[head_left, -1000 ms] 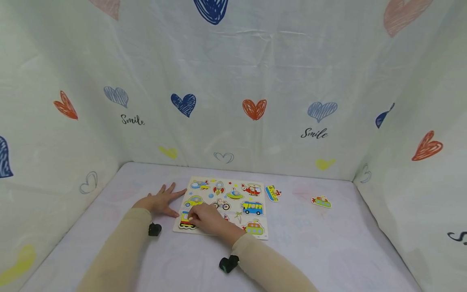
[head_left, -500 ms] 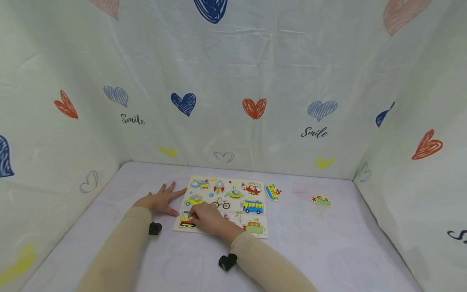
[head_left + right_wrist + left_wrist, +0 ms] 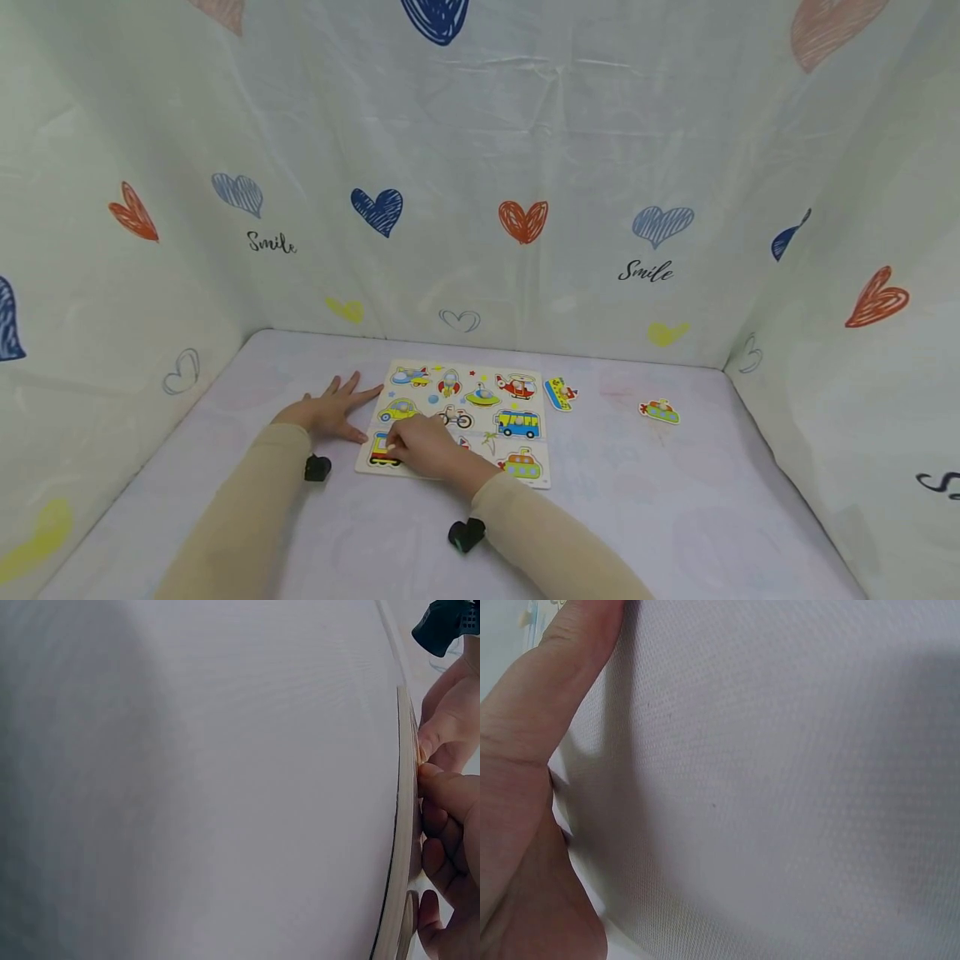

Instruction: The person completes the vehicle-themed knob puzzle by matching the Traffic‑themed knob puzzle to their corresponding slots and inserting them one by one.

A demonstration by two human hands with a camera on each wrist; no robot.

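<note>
A light wooden puzzle board (image 3: pixel 484 421) with vehicle pieces lies on the table. My right hand (image 3: pixel 426 446) is over its lower left corner, the thumb and forefinger pinching the red and yellow train piece (image 3: pixel 379 456), partly covered by the fingers. In the right wrist view the pinching fingertips sit right at the board's face, seen edge-on. My left hand (image 3: pixel 333 414) is spread flat beside the board, thumb and forefinger tips at its left edge. The left wrist view shows the left hand's thumb side (image 3: pixel 525 750) against the white cloth.
A yellow and blue ship-like piece (image 3: pixel 559 394) lies just right of the board. Farther right lies a green submarine piece (image 3: pixel 660 411). Heart-printed cloth walls (image 3: pixel 600 150) enclose the white table (image 3: pixel 637 517) at the back and sides. Dark wrist cameras (image 3: pixel 467 535) hang at both sleeves.
Nothing beyond a slight shift of the head view; both hands, the board and the loose pieces stay in place.
</note>
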